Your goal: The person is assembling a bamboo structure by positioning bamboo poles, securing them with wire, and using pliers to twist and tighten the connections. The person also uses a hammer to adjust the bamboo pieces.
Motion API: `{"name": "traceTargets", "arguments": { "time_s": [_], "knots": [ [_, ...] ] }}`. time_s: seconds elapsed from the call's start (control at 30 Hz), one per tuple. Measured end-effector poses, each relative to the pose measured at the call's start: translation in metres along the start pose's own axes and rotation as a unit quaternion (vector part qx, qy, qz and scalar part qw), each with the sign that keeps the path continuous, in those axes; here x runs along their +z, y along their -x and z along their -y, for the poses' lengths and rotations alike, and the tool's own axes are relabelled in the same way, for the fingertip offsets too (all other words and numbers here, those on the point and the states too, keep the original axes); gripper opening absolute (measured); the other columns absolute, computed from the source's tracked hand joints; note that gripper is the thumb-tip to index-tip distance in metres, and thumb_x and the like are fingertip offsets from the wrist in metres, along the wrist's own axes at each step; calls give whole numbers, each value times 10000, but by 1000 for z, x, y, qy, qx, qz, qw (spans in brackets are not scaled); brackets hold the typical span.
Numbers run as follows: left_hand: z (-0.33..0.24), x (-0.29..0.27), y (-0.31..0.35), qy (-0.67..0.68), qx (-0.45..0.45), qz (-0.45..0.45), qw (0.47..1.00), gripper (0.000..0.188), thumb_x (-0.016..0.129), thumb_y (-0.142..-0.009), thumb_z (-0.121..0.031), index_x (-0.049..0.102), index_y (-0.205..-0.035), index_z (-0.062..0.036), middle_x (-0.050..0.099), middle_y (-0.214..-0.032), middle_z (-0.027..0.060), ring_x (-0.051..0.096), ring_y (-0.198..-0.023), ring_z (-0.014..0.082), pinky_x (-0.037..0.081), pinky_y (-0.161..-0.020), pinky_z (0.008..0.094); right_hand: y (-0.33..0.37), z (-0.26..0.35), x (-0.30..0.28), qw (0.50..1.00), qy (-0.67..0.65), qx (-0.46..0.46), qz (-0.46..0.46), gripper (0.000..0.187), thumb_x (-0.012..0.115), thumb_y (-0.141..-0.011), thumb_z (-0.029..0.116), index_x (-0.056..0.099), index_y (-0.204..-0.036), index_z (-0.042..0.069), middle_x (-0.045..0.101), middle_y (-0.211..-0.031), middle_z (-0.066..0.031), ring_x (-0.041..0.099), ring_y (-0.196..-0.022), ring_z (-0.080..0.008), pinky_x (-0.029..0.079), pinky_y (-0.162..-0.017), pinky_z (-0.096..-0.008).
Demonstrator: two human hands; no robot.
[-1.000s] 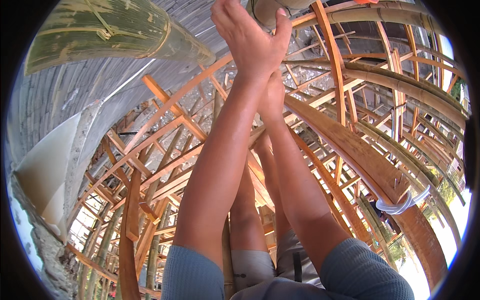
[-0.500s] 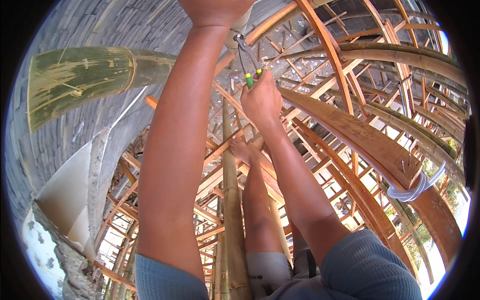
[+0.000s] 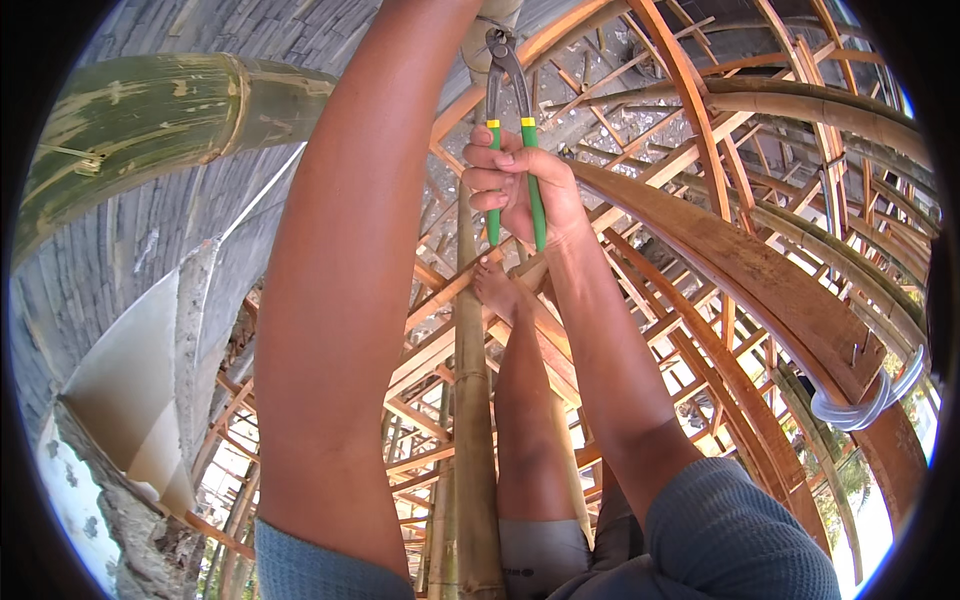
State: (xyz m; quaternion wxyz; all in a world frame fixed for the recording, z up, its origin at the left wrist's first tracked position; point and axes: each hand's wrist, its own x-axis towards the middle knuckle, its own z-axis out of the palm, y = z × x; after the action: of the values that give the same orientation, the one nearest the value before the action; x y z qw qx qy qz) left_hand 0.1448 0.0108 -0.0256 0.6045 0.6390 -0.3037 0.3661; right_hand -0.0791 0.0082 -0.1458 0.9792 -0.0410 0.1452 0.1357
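Note:
My right hand (image 3: 540,190) is wrapped round the green handles of a pair of end-cutting pincers (image 3: 497,42). Its curled fingers and thumb show, and the handle ends stick out below the hand. The dark head of the pincers points up, against or close to a pale bamboo pole (image 3: 478,62) near the top edge; a thin loop that looks like wire lies by the jaws. Whether the jaws grip it I cannot tell. My left forearm (image 3: 340,270) stretches up past the pole, and the left hand is beyond the top edge.
A thick green bamboo (image 3: 150,110) juts in at left before a grey slatted surface (image 3: 140,220). At right, a long plank (image 3: 740,260) has nails and a coil of pale wire (image 3: 865,410). My bare foot (image 3: 497,287) stands on timbers beside an upright bamboo (image 3: 474,400), amid open scaffolding.
My right hand has turned, so its fingers and more of the green handles now show. The handles look more upright. My left hand, partly visible before, has gone past the top edge.

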Motion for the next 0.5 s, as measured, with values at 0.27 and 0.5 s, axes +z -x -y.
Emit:
{"name": "traceTargets", "arguments": {
  "time_s": [0.27, 0.5],
  "knots": [
    [9, -72, 93, -91, -372, 349, 855, 494, 731, -886, -361, 583, -1183, 5, 615, -1094, 157, 612, -1024, 290, 475, -938, 401, 0, 3, -20, 983, -145, 50, 100, 270, 627, -856, 82, 433, -1045, 84, 379, -855, 32, 379, -711, -71, 334, -587, -231],
    [-24, -61, 122, 419, -728, 208, 500, 467, 712, -927, -462, 562, -988, -24, 616, -843, 97, 642, -802, 239, 580, -843, 423, -4, 7, -29, 969, -189, 83, 135, 281, 634, -879, 165, 467, -1086, 77, 379, -840, 33, 359, -677, -59, 297, -571, -213]
  ]
}}
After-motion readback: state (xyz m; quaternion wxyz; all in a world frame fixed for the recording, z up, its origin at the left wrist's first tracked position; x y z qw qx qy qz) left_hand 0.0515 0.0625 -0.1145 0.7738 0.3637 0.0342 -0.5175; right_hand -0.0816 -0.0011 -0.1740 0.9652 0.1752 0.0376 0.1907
